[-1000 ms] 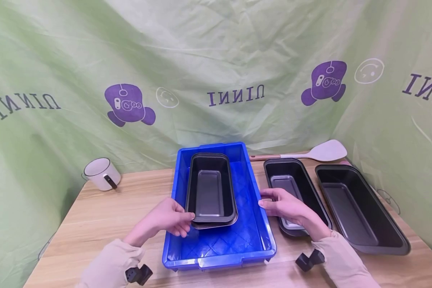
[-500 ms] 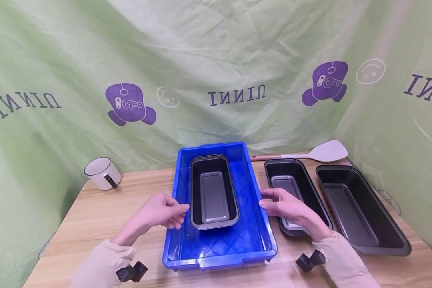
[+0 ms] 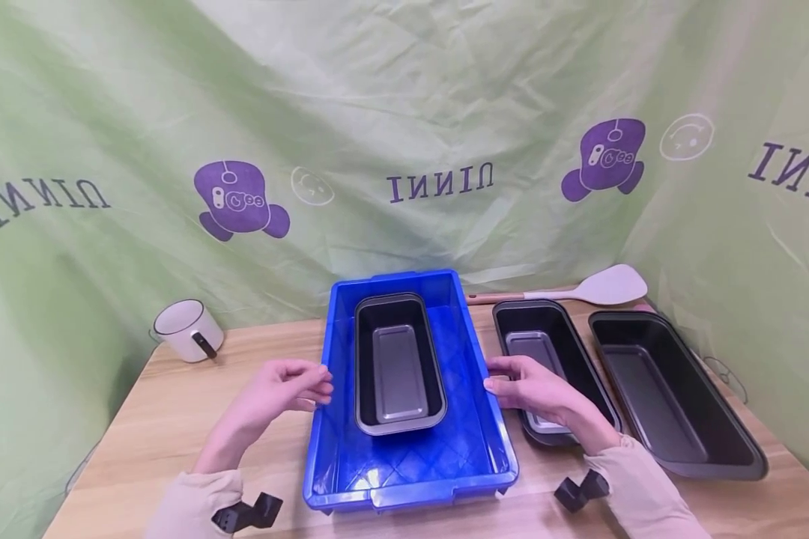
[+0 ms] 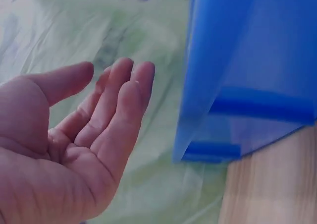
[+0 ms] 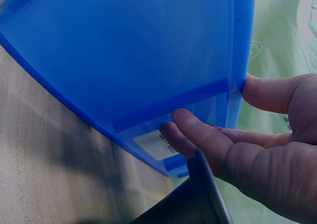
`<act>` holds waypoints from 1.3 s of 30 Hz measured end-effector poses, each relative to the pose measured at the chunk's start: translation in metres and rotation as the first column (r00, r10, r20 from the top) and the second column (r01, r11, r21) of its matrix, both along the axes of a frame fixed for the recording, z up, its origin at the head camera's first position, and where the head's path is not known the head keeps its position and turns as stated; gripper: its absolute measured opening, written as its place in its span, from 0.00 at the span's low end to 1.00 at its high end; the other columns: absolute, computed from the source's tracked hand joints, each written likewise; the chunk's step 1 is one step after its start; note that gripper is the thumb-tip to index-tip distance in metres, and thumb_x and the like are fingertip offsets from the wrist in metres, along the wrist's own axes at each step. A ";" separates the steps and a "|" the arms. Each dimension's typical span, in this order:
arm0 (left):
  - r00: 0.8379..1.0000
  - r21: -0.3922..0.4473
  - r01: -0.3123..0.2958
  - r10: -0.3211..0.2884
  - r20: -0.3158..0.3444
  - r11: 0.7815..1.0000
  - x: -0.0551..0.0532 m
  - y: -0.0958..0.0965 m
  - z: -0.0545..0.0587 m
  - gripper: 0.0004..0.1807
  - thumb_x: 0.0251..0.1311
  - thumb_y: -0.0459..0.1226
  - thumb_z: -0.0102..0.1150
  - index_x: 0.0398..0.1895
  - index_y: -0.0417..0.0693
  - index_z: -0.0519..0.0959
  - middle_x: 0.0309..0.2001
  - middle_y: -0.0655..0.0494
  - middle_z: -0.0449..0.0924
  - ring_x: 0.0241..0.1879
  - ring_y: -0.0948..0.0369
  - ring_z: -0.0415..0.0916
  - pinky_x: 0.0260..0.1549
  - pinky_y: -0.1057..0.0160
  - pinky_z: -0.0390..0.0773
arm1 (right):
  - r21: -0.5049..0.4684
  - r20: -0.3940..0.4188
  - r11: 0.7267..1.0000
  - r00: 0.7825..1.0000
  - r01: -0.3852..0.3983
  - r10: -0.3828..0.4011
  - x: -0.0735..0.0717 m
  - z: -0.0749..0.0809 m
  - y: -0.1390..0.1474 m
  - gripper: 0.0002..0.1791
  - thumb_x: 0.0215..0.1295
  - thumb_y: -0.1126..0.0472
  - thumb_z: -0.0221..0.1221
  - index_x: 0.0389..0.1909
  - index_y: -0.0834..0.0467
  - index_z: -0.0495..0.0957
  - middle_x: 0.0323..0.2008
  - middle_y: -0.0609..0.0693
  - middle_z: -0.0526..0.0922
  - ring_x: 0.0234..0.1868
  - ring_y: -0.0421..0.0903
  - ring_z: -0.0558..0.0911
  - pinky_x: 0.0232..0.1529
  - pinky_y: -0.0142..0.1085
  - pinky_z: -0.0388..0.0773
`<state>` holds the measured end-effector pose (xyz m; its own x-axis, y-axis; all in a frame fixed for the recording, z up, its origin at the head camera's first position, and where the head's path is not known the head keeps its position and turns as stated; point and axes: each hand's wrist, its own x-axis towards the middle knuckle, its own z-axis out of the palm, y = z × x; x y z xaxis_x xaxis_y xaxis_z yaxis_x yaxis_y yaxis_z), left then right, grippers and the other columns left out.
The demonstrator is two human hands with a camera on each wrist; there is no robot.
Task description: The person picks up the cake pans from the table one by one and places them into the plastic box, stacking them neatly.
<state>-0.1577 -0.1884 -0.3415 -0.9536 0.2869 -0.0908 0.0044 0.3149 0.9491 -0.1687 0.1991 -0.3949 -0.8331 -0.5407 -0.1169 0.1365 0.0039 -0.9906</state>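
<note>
In the head view, a black loaf pan (image 3: 401,367) lies inside a blue plastic bin (image 3: 411,494). My left hand (image 3: 279,393) hovers at the bin's left rim, fingers loosely bent and holding nothing; in the left wrist view a gap separates this hand (image 4: 94,135) from the bin's wall (image 4: 237,45). My right hand (image 3: 535,385) grips the right rim of the bin. Seen from the right wrist, its thumb (image 5: 270,92) is on the rim and its fingertips (image 5: 181,116) lie against the outer wall, near a white barcode label (image 5: 153,143).
A second loaf pan (image 3: 580,374) stands close beside the bin, partly behind my right hand. Further right is a larger loaf pan (image 3: 681,397). A white-bladed spatula (image 3: 610,286) lies along the back, and a white mug (image 3: 189,329) stands at the back left. Green cloth (image 3: 404,112) surrounds the table.
My left hand has let go of the pan's edge and drawn back left. The pan's offset lower rim, visible earlier beneath it, no longer shows. My right hand stays on the bin.
</note>
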 end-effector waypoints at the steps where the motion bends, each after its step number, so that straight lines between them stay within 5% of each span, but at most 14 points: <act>1: 0.999 0.020 -0.033 0.033 -0.017 0.999 0.000 -0.004 -0.002 0.20 0.67 0.36 0.54 0.49 0.22 0.74 0.39 0.39 0.83 0.35 0.60 0.83 0.35 0.62 0.83 | 0.002 0.000 1.000 1.000 0.001 -0.001 0.000 0.000 0.000 0.34 0.68 0.68 0.54 0.65 0.83 0.48 0.59 0.75 0.66 0.50 0.50 0.80 0.55 0.43 0.77; 5: 0.979 0.067 -0.197 0.200 -0.043 0.978 0.000 -0.012 -0.013 0.22 0.67 0.37 0.55 0.54 0.25 0.73 0.48 0.42 0.81 0.40 0.63 0.81 0.39 0.62 0.83 | 0.006 -0.003 1.000 1.000 0.007 -0.007 0.000 -0.001 -0.001 0.34 0.68 0.68 0.53 0.65 0.83 0.48 0.60 0.76 0.65 0.51 0.50 0.80 0.54 0.43 0.77; 7: 0.974 0.082 -0.223 0.226 -0.020 0.971 0.000 -0.014 -0.021 0.23 0.68 0.36 0.54 0.59 0.26 0.69 0.53 0.39 0.78 0.44 0.63 0.79 0.43 0.61 0.82 | 0.007 -0.002 1.000 1.000 0.009 -0.009 0.000 -0.001 -0.001 0.34 0.68 0.68 0.53 0.65 0.83 0.48 0.60 0.76 0.65 0.51 0.50 0.79 0.55 0.43 0.77; 15: 0.998 0.121 -0.048 0.042 0.054 0.991 -0.004 -0.012 -0.054 0.31 0.66 0.35 0.54 0.66 0.24 0.58 0.61 0.28 0.66 0.52 0.56 0.75 0.45 0.61 0.80 | 0.004 0.007 1.000 1.000 0.003 -0.003 -0.001 -0.004 0.000 0.34 0.68 0.67 0.54 0.65 0.82 0.49 0.59 0.74 0.67 0.50 0.49 0.80 0.54 0.42 0.78; 21: 0.988 0.251 0.096 -0.122 0.090 0.963 -0.009 -0.016 -0.067 0.32 0.68 0.33 0.50 0.67 0.22 0.53 0.61 0.28 0.64 0.51 0.56 0.76 0.47 0.58 0.80 | -0.006 0.018 1.000 1.000 -0.009 0.010 -0.002 -0.003 0.000 0.34 0.69 0.67 0.53 0.65 0.82 0.48 0.58 0.74 0.68 0.51 0.51 0.80 0.54 0.42 0.78; 34: 0.970 0.388 0.176 -0.227 0.090 0.905 -0.008 -0.023 -0.080 0.35 0.67 0.28 0.49 0.69 0.21 0.45 0.63 0.30 0.63 0.54 0.56 0.76 0.52 0.56 0.78 | 0.027 0.024 1.000 1.000 -0.012 0.012 -0.001 0.000 0.002 0.35 0.68 0.67 0.54 0.65 0.82 0.48 0.58 0.75 0.68 0.51 0.52 0.80 0.54 0.43 0.77; 39: 0.973 0.398 0.162 -0.214 0.089 0.903 -0.010 -0.021 -0.076 0.34 0.67 0.29 0.49 0.69 0.20 0.46 0.61 0.34 0.66 0.52 0.58 0.77 0.51 0.57 0.79 | 0.161 -0.081 0.986 0.996 0.035 -0.022 -0.003 0.007 0.001 0.34 0.67 0.66 0.55 0.65 0.81 0.53 0.58 0.75 0.68 0.51 0.54 0.80 0.52 0.41 0.79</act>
